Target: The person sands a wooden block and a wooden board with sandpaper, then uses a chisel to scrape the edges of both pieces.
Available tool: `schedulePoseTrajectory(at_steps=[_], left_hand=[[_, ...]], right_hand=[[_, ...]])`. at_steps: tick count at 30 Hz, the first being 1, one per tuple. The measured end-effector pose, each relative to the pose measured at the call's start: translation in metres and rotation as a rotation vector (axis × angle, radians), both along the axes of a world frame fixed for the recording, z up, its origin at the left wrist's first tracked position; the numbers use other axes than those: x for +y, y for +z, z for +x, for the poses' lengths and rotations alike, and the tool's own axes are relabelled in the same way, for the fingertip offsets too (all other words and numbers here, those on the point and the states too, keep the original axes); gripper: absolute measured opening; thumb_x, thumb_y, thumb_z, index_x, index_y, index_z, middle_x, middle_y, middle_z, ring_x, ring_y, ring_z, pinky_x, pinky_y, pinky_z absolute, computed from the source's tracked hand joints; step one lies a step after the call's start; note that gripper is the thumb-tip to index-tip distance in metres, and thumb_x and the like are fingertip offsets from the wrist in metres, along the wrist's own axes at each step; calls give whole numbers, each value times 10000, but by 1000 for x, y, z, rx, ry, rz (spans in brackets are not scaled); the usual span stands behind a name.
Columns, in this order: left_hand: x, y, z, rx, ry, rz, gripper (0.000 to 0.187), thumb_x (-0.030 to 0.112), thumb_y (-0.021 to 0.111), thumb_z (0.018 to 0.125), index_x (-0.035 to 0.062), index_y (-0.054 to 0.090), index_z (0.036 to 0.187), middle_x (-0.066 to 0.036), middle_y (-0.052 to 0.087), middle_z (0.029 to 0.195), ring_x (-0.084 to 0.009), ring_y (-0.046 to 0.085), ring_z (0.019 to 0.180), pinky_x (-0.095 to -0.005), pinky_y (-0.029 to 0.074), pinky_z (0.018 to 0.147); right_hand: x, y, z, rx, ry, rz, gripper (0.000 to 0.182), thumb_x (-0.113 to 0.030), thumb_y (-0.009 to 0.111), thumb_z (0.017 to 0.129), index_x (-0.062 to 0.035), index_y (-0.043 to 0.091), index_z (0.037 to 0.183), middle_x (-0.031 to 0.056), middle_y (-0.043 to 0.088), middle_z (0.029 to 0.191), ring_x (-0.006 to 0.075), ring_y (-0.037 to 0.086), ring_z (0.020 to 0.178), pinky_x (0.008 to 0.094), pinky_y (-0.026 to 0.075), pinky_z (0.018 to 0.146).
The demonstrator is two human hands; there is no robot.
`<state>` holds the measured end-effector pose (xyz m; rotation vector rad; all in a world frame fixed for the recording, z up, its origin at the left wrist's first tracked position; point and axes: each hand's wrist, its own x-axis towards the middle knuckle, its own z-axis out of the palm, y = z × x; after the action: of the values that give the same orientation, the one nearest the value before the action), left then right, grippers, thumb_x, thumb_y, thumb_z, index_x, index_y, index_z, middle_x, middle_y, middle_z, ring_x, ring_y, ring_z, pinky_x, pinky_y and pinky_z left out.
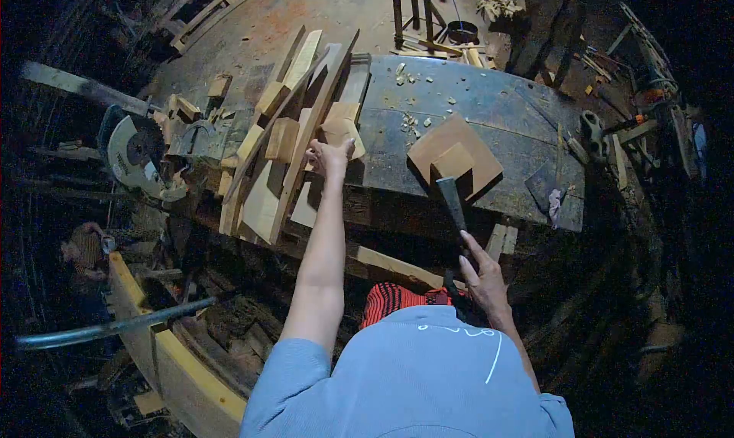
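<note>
My left hand (330, 157) reaches to the stack of boards left of the bench's middle, its fingers at a light wood block (342, 123) beside a long upright board (317, 124). Whether the fingers grip the block or only touch it, I cannot tell. In my right hand (483, 274) is a dark, long tool (451, 201), its flat end pointing away from me. That end lies by a small square wood block (453, 161), which rests on a larger square board (474, 151) on the workbench (390, 155).
A miter saw (134, 151) stands at the left. Wood chips (413, 123) are scattered on the bench. A dark bucket (462, 31) is on the floor beyond it. A metal pipe (115, 327) and a long yellowish beam (183, 369) lie at the lower left.
</note>
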<state>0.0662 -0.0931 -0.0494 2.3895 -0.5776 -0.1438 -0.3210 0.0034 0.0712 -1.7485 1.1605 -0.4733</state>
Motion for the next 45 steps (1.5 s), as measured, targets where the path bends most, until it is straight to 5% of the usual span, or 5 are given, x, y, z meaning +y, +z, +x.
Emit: schedulePoseTrajectory(at_steps=[11, 14, 17, 21, 45], left_hand=[[39, 31, -64, 1515, 71, -892, 539, 361, 736, 703, 74, 549, 1119, -72, 568, 1115, -257, 538, 1024, -412, 466, 847], [74, 73, -107, 998, -574, -970, 542, 399, 719, 710, 106, 547, 1132, -83, 558, 1136, -255, 537, 1016, -421, 439, 877], [69, 145, -134, 1398, -43, -759, 798, 14, 595, 636, 64, 267, 1362, -53, 396, 1286, -203, 394, 1167, -312, 289, 1014], [60, 102, -124, 1262, 292, -692, 775, 593, 685, 631, 142, 465, 1221, -79, 475, 1238, -261, 420, 1130, -479, 340, 937], [65, 76, -135, 1672, 28, -1043, 597, 516, 667, 710, 106, 533, 1122, -62, 588, 1066, -247, 562, 967, -411, 469, 847]], right_hand=[[6, 14, 13, -32, 64, 27, 479, -192, 530, 861, -190, 392, 1320, 207, 566, 1092, 326, 567, 993, 369, 432, 868], [0, 22, 26, -80, 120, 117, 477, -191, 523, 864, -187, 387, 1321, 213, 561, 1102, 330, 565, 997, 375, 434, 863], [-8, 52, 41, 2, 170, 309, 473, -190, 512, 868, -175, 382, 1322, 224, 553, 1112, 340, 561, 1000, 384, 435, 860], [-1, 33, 50, -156, 217, 87, 475, -190, 511, 868, -165, 379, 1323, 232, 560, 1082, 346, 566, 980, 390, 442, 841], [-2, 42, 56, -37, 212, 157, 459, -137, 516, 869, -150, 401, 1313, 220, 529, 1174, 329, 532, 1075, 371, 422, 894]])
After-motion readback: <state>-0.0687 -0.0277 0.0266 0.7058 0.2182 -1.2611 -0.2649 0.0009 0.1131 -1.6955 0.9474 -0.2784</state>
